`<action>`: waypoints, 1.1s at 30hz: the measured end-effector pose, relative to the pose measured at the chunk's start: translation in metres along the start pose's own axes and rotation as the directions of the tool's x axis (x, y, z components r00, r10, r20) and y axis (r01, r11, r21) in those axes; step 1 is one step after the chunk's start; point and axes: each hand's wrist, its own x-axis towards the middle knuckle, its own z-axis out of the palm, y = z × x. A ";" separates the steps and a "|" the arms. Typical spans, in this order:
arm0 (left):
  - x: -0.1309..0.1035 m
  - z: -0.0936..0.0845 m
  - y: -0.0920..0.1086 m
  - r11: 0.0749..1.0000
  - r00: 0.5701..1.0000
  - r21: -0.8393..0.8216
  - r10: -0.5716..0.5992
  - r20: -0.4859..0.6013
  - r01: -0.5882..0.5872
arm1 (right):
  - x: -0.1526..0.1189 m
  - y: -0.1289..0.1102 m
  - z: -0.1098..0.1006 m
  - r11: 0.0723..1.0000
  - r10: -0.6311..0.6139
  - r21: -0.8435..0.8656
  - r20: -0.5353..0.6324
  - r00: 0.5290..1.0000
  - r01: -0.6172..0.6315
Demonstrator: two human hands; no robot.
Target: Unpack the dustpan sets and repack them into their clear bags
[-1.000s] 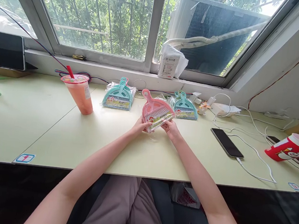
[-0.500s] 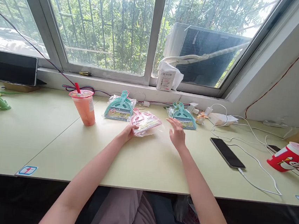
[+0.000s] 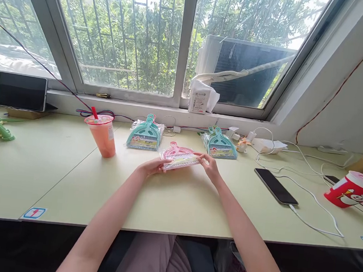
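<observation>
Between my hands is a pink mini dustpan and brush set (image 3: 181, 156) in clear plastic wrap, its handle end pointing toward the window. My left hand (image 3: 153, 166) grips its left edge, and the fingers of my right hand (image 3: 209, 168) pinch its right edge. Behind it to the left lies a stack of wrapped dustpan sets (image 3: 145, 134), a teal one on top with a bit of red showing at the handles. Behind to the right is another wrapped stack (image 3: 221, 144), also teal on top, with a green handle beside it.
An orange drink cup (image 3: 102, 137) with a red straw stands to the left. At the right lie a phone (image 3: 275, 186) on a white cable and a red cup (image 3: 354, 190). A tablet (image 3: 22, 91) stands at the far left. A tissue pack (image 3: 200, 97) sits on the windowsill.
My right hand has moved in from beside the right stack and taken hold of the pink set's right edge. The set has turned squarer to me, my left hand still on it.
</observation>
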 end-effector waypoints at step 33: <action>0.012 0.049 -0.015 0.917 0.889 0.287 0.357 -0.288 -0.275 | 0.005 0.021 0.002 0.717 0.526 0.551 -0.026 0.850 -0.426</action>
